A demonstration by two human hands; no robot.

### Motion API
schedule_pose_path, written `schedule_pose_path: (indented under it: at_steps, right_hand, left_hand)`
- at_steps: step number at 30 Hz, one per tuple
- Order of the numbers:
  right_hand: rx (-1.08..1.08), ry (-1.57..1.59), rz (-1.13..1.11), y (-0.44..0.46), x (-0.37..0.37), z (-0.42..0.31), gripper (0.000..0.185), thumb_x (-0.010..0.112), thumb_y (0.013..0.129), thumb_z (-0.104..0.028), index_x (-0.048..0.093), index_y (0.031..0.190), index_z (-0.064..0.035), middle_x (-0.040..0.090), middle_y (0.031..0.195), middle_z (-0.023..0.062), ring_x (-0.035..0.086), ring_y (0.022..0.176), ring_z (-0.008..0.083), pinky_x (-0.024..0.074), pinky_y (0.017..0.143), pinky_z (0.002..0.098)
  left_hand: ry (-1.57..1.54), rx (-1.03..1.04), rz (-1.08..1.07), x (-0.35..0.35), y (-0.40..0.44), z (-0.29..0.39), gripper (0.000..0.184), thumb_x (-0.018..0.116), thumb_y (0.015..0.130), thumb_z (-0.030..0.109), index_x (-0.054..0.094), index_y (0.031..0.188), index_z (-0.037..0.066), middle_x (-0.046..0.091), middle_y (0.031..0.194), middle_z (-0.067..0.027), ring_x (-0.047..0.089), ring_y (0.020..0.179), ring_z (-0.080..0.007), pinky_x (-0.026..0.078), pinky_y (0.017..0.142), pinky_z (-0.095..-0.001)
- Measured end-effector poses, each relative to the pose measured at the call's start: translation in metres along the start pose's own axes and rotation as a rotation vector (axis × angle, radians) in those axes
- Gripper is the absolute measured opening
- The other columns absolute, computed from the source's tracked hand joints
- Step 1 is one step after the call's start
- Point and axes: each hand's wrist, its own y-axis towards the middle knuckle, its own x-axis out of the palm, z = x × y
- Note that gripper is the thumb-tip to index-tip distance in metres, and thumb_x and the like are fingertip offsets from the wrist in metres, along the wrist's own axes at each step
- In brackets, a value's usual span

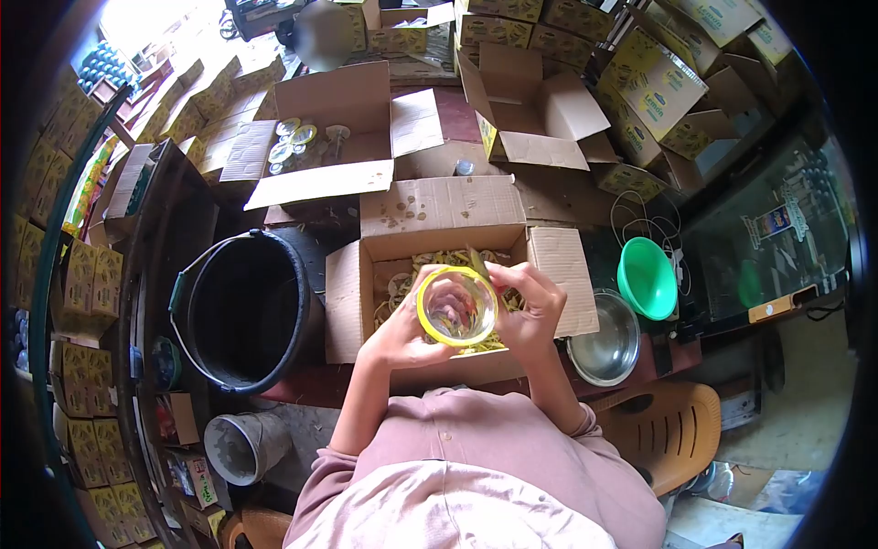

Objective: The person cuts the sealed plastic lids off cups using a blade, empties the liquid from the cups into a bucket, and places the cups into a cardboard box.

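My left hand (404,328) is wrapped around a clear jar (457,309) with a yellow rim, its round opening facing up toward me. Through its clear wall, pinkish fingers show blurrily. On the other side, my right hand (533,308) is closed at the jar's rim, with a thin brownish-green strip (479,263) between its fingertips. Both hands are above an open cardboard box (444,206), which holds many yellow-green strips (448,259). Part of the box's contents is hidden behind the jar and hands.
Left of the box stands a large black bucket (306,311). A metal bowl (604,352) and a green bowl (647,279) are at right. Behind are two open cartons, one holding several yellow-rimmed jars (297,137). An orange chair (672,430) stands beside me. A person is at the back.
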Motion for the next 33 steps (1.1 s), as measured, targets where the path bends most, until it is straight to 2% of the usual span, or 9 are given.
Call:
schedule_pose_path:
  at_steps: [4, 9, 16, 23, 26, 31, 33]
  right_hand:
    - [0.030, -0.009, 0.077, -0.006, 0.000, -0.004, 0.021, 0.066, 0.066, 0.005, 0.064, 0.085, -0.0035, 0.058, 0.065, 0.0069, 0.057, 0.056, 0.0124, 0.0461, 0.051, 0.0230]
    - [-0.006, -0.081, 0.055, -0.018, -0.005, -0.013, 0.020, 0.066, 0.067, 0.004, 0.063, 0.085, -0.0042, 0.057, 0.062, 0.0058, 0.057, 0.054, 0.0125, 0.0463, 0.050, 0.0227]
    - [0.025, -0.142, 0.068, -0.029, -0.004, -0.020, 0.019, 0.067, 0.067, 0.002, 0.063, 0.084, -0.0043, 0.058, 0.062, 0.0054, 0.058, 0.054, 0.0126, 0.0466, 0.049, 0.0229]
    - [-0.041, -0.188, 0.084, -0.026, -0.005, -0.014, 0.024, 0.066, 0.065, 0.005, 0.063, 0.086, -0.0040, 0.057, 0.064, 0.0065, 0.057, 0.055, 0.0141, 0.0456, 0.049, 0.0244]
    - [-0.044, -0.155, 0.077, -0.022, -0.005, -0.010, 0.024, 0.066, 0.064, 0.006, 0.064, 0.086, -0.0040, 0.057, 0.064, 0.0070, 0.057, 0.055, 0.0147, 0.0456, 0.049, 0.0250]
    - [0.043, -0.026, 0.106, -0.019, -0.006, -0.004, 0.020, 0.067, 0.066, 0.005, 0.063, 0.084, -0.0036, 0.058, 0.064, 0.0067, 0.058, 0.056, 0.0148, 0.0461, 0.050, 0.0246]
    - [0.039, -0.039, 0.084, -0.021, -0.010, -0.006, 0.020, 0.066, 0.065, 0.007, 0.063, 0.083, -0.0015, 0.058, 0.064, 0.0058, 0.055, 0.056, 0.0118, 0.0416, 0.049, 0.0222]
  left_hand:
    - [-0.088, 0.012, 0.060, -0.006, -0.003, -0.002, 0.078, 0.068, 0.062, 0.006, 0.023, 0.125, 0.005, 0.044, 0.105, -0.0091, 0.052, 0.088, -0.0142, 0.045, 0.074, -0.0260]
    - [0.026, 0.050, 0.142, -0.004, -0.007, -0.003, 0.081, 0.070, 0.061, 0.004, 0.021, 0.125, 0.006, 0.045, 0.103, -0.0093, 0.052, 0.087, -0.0147, 0.045, 0.074, -0.0259]
    - [0.135, 0.054, 0.166, 0.003, -0.009, 0.001, 0.084, 0.072, 0.061, 0.005, 0.018, 0.125, 0.009, 0.045, 0.103, -0.0104, 0.054, 0.086, -0.0161, 0.046, 0.075, -0.0275]
    - [0.338, 0.008, 0.143, 0.007, -0.012, 0.002, 0.085, 0.074, 0.061, 0.005, 0.018, 0.125, 0.011, 0.045, 0.103, -0.0101, 0.053, 0.090, -0.0166, 0.045, 0.078, -0.0285]
    - [0.227, 0.017, 0.083, 0.010, -0.010, 0.009, 0.084, 0.073, 0.061, 0.004, 0.018, 0.124, 0.010, 0.045, 0.103, -0.0102, 0.052, 0.092, -0.0161, 0.045, 0.079, -0.0280]
    - [0.145, 0.020, 0.110, 0.009, -0.010, 0.002, 0.084, 0.072, 0.061, 0.003, 0.018, 0.125, 0.009, 0.045, 0.104, -0.0101, 0.052, 0.090, -0.0158, 0.045, 0.078, -0.0276]
    - [0.133, 0.019, 0.123, 0.008, -0.009, 0.002, 0.084, 0.072, 0.061, 0.003, 0.018, 0.125, 0.008, 0.045, 0.104, -0.0101, 0.053, 0.089, -0.0158, 0.045, 0.078, -0.0275]
